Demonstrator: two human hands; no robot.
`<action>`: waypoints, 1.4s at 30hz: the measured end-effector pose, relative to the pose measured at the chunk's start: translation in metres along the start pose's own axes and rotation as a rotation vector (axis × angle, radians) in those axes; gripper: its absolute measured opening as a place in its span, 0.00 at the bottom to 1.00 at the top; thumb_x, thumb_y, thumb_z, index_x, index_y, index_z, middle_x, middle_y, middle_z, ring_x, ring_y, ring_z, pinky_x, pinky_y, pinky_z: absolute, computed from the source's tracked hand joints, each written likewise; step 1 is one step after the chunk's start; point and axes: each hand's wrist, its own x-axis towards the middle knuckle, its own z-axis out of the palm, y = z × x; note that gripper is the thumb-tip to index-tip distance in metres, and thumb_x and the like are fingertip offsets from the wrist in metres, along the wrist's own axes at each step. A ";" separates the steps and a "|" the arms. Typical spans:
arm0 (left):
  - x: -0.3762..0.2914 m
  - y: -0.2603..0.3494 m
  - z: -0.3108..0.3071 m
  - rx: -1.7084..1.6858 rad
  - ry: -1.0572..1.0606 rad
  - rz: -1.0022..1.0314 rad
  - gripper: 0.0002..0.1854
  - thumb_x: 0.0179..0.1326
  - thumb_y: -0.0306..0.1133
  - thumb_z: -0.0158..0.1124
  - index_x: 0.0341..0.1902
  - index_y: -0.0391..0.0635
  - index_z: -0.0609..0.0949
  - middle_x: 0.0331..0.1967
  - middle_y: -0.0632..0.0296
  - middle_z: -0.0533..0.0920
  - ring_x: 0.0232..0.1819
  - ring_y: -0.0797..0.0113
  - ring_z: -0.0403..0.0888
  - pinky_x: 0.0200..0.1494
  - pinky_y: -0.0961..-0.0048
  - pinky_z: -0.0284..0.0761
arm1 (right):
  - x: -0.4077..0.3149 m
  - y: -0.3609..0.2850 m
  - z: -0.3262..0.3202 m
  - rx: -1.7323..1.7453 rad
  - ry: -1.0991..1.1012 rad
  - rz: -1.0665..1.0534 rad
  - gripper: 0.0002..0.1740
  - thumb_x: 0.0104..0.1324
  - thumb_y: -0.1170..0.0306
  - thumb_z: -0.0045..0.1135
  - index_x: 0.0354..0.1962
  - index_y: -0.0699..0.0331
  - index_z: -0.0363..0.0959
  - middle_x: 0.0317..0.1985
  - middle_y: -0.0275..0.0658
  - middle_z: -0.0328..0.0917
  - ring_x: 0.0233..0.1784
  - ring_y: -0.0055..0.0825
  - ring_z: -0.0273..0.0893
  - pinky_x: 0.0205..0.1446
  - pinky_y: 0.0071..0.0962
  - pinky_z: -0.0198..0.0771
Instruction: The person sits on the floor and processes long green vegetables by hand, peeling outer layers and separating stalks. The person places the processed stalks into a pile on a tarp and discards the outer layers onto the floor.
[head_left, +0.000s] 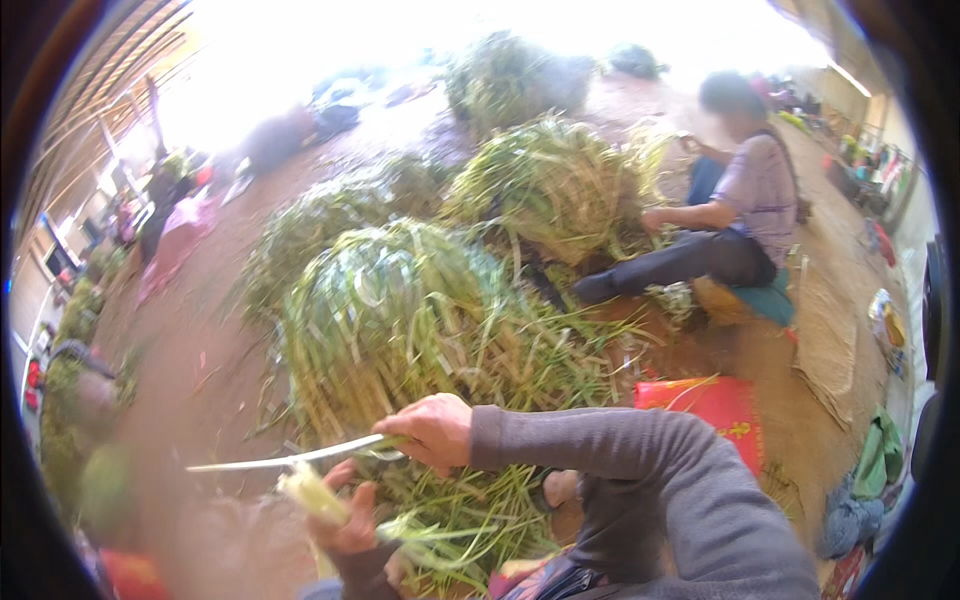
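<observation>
My right hand (435, 433), at the end of a grey sleeve, is closed around the near end of a long, thin, pale stalk (300, 459) that points left. Just below and left of it, my left hand (346, 517) holds a short bunch of pale green stems (315, 493), blurred, with the cut-looking ends facing up and left. The long stalk passes close above these stems; whether they touch I cannot tell. Loose green leaves (480, 517) lie below my hands, over the lap area. Beyond them stands a large heap of leafy green stalks (405, 315).
Another person (757, 180) sits at the right beside a second heap of stalks (555, 187). Further heaps stand behind. A red printed sack (705, 412) lies on the earthen floor right of my arm, and a green cloth (879, 454) lies by the right wall.
</observation>
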 end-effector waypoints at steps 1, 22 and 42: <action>0.000 0.003 0.002 0.070 -0.008 0.040 0.15 0.46 0.19 0.70 0.39 0.36 0.78 0.35 0.57 0.80 0.39 0.67 0.76 0.46 0.70 0.71 | 0.000 -0.010 0.007 -0.046 -0.055 -0.071 0.15 0.58 0.68 0.55 0.44 0.61 0.73 0.26 0.43 0.78 0.25 0.38 0.79 0.30 0.34 0.75; 0.001 0.023 -0.003 0.063 -0.186 -0.114 0.13 0.51 0.30 0.72 0.37 0.39 0.79 0.28 0.65 0.80 0.31 0.79 0.75 0.35 0.80 0.71 | 0.000 -0.034 0.004 0.087 -0.291 -0.034 0.13 0.57 0.70 0.55 0.41 0.63 0.74 0.25 0.44 0.78 0.23 0.36 0.78 0.32 0.34 0.75; -0.001 0.012 -0.005 0.071 -0.144 -0.120 0.11 0.55 0.30 0.68 0.36 0.39 0.77 0.26 0.63 0.82 0.27 0.76 0.77 0.31 0.77 0.73 | 0.007 -0.027 -0.018 0.605 -0.779 0.379 0.19 0.64 0.72 0.46 0.54 0.63 0.68 0.31 0.37 0.78 0.33 0.20 0.78 0.37 0.25 0.74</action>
